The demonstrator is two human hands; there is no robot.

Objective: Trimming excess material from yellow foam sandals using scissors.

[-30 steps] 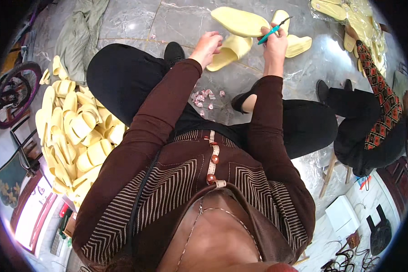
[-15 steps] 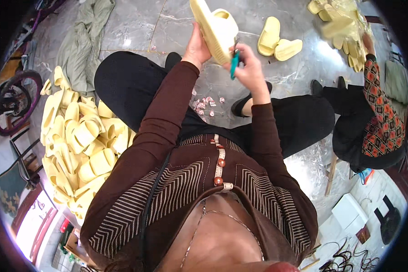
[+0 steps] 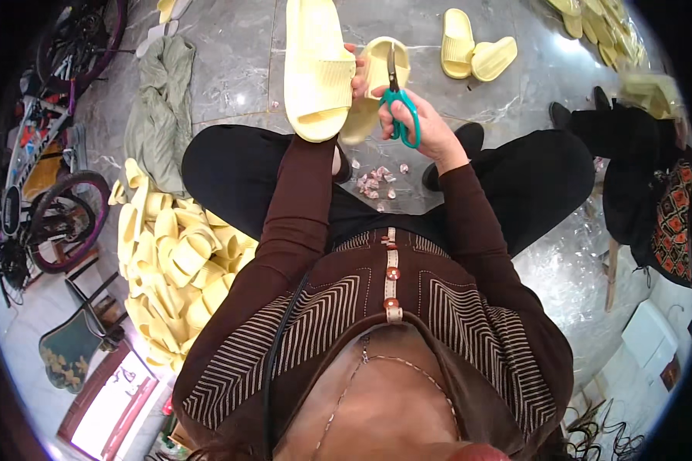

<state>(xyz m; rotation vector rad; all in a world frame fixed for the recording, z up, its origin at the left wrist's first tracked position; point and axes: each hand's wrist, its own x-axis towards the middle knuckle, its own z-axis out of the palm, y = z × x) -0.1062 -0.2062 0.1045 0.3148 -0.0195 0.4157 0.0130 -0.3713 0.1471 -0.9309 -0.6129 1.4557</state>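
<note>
A long, pale yellow, foam-like slipper with a ribbed strap (image 3: 315, 73) is sitting out in front of me, and my left hand (image 3: 357, 73) is holding its right edge. It is looking light, soft and bendy, so I am guessing that thick edge is good to grab. Another yellow slipper (image 3: 374, 65) is showing behind scissors with teal loops and metal blades (image 3: 394, 94). My right hand (image 3: 428, 127) is gripping those stiff loops, away from the sharp blades.

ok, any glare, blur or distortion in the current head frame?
Head view: glare on the floor upper right and lower right; lower-left white panel looks blown out; scissors fairly crisp, slipper behind them softer; yellow item at right smeared; fisheye bending toward the black rim.
</note>
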